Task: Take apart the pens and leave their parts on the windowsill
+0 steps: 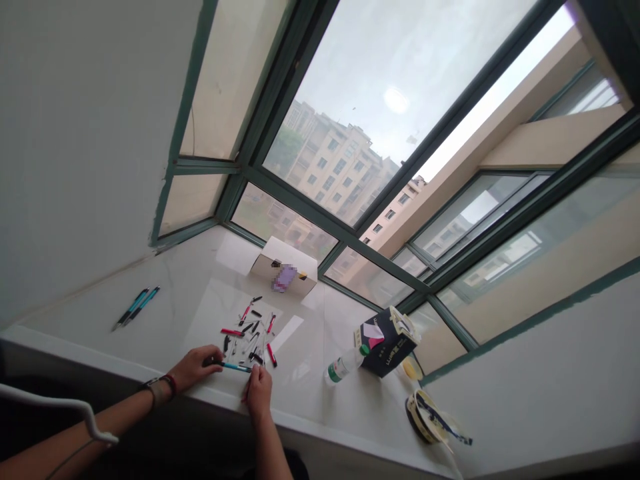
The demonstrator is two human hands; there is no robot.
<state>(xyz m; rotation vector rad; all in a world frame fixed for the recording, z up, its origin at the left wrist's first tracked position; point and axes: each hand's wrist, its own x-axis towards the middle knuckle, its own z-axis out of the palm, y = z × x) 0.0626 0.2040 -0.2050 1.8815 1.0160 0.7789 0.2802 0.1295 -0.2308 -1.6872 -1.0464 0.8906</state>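
Observation:
A blue pen [236,367] is stretched between my two hands, low over the front of the white sill [300,387]. My left hand [203,365] grips its dark end with closed fingers. At its other end, my right hand [259,389] pinches the tip. Just beyond them lies a scatter of loose pen parts, among them a red barrel [271,355], another red barrel [233,332], black grips [227,343] and thin clear or metal pieces. Two whole blue-and-black pens [136,308] rest side by side at the far left.
A white box [300,267] stands at the back by the window. To the right are a clear bottle with a green cap [345,365], a dark carton [385,341] and a roll of tape-like bands [425,417]. A white cable [55,402] crosses the lower left.

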